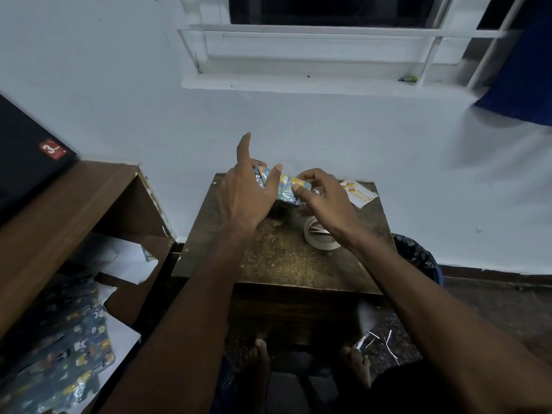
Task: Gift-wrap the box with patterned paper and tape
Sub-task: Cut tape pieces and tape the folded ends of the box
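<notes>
A red sticker (53,150) with a white "3" is sitting on a black slab (27,156) at 9 o'clock; its smaller print is too blurred to read. A white card (360,194) with yellow round shapes and yellow script is lying at the far right corner of the surface (277,258), its writing unreadable.

The box (285,189), wrapped in glossy, crinkled paper patterned in blue, yellow and orange, is being held above the far part of the worn, speckled brown surface, at 12 o'clock from the person. The left hand (246,192) is cradling its left end, thumb across the top and forefinger pointing straight up. The right hand (324,195) is pinching its right end with curled fingers.

A white tape roll (321,239) is lying flat just beneath the right wrist. At 8 o'clock, a sheet of dark patterned paper (65,360) is draping off a brown wooden shelf (74,210). Thin white strips (385,345) are lying on the floor at 5 o'clock.
</notes>
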A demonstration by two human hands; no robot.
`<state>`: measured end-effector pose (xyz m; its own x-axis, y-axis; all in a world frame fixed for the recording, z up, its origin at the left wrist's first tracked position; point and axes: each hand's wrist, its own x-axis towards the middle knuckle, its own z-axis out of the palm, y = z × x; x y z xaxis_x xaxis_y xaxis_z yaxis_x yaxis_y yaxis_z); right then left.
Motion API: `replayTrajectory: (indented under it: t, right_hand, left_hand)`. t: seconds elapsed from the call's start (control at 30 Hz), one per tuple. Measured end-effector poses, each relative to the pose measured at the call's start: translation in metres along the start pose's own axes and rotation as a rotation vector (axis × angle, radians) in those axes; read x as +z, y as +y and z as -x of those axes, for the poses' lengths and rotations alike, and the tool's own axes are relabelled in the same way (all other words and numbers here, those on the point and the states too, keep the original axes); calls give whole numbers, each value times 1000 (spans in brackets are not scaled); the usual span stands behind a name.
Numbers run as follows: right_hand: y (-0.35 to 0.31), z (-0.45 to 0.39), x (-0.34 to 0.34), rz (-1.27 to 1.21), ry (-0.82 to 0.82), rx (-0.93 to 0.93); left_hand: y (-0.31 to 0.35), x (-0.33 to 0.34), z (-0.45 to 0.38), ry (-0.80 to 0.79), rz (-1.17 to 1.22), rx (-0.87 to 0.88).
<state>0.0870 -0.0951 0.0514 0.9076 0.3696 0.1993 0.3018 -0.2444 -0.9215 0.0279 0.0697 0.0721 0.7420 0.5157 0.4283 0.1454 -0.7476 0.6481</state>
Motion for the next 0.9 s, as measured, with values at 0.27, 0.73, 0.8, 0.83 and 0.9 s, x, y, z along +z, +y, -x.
replayTrajectory:
  t: [0.27,0.73,0.8,0.83,0.9]
  right_hand:
    - [0,-7,-1,-182,129,115]
    - [-8,-17,6,-85,219,124]
    - [-12,-14,6,-18,202,30]
    - [-14,-13,6,14,198,-21]
    - [-18,-11,6,41,186,-109]
  left_hand:
    - [1,0,0,-77,-30,-21]
    - [-14,-3,-4,-246,19,206]
    - [-20,-3,-8,-252,84,185]
    - [-23,-4,-10,-264,116,175]
    - [-27,-5,-12,-283,147,173]
